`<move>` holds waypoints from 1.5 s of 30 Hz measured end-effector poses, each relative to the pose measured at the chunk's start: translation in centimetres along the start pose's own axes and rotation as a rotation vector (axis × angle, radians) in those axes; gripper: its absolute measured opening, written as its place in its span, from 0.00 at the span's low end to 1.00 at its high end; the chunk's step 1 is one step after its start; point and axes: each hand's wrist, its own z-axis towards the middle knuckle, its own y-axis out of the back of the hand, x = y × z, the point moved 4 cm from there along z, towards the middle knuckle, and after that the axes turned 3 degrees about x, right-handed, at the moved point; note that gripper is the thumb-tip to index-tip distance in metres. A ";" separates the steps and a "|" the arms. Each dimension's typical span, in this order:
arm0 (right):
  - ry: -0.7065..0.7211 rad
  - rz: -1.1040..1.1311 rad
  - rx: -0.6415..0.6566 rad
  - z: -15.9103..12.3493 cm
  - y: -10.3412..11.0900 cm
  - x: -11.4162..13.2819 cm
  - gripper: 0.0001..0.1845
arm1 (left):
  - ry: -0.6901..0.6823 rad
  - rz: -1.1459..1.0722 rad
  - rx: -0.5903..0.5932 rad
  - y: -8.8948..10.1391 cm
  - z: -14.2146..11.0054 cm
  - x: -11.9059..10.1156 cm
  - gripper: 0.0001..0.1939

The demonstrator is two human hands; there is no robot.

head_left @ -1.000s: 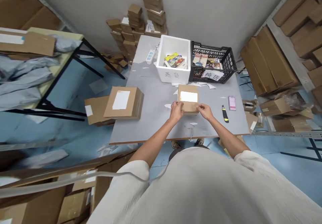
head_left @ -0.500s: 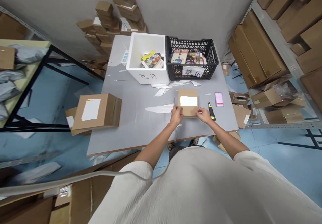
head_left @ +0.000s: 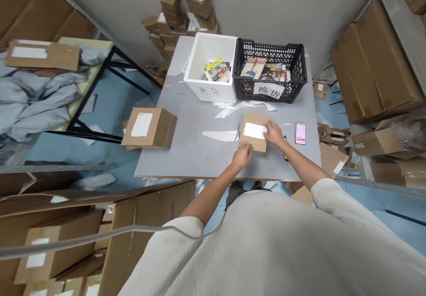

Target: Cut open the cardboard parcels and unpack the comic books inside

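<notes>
A small cardboard box [head_left: 246,144] with a white label [head_left: 255,131] lies on the grey table, turned slightly. My left hand [head_left: 242,156] grips its near left corner, fingers closed at the edge. Around the box's right side is my right hand [head_left: 274,134], with its fingers near the label's right end. A black and yellow utility knife [head_left: 285,155] lies to the right, partly covered by my right forearm. Farther right rests a phone [head_left: 300,134] with a pink screen. What the fingertips do under the box edge is hidden.
At the table's back stand a white foam box [head_left: 213,91] and a black plastic crate [head_left: 293,89], both holding books. Torn white paper [head_left: 221,135] lies on the table [head_left: 189,158]. A larger cardboard box [head_left: 141,140] sits at the left edge. Loaded shelves flank both sides.
My right hand has moved from the box's near right corner up along its right side. The box has turned slightly. My left hand stays at the near left corner. The view has swung left.
</notes>
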 end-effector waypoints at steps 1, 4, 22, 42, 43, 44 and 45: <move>0.023 -0.010 0.018 0.8 0.1 0.2 0.29 | -0.001 0.005 0.009 -0.2 -0.2 -0.1 0.19; 0.071 -0.040 0.070 2.6 0.3 0.8 0.32 | -0.004 0.024 0.025 -0.4 -0.4 -0.4 0.16; -0.310 -0.233 0.068 0.1 2.4 0.7 0.32 | -0.005 0.074 0.022 2.3 2.7 1.4 0.15; -0.557 -0.095 0.074 -7.8 -1.5 3.6 0.33 | -0.149 0.163 0.015 5.8 4.5 7.2 0.22; -0.561 -0.098 0.075 -7.9 -1.6 3.6 0.33 | -0.153 0.163 0.017 5.7 4.6 7.3 0.23; -0.565 -0.099 0.077 -7.9 -1.6 3.6 0.32 | -0.158 0.161 0.019 5.7 4.8 7.4 0.23; -0.566 -0.100 0.079 -7.9 -1.7 3.6 0.30 | -0.164 0.160 0.021 5.6 4.9 7.5 0.23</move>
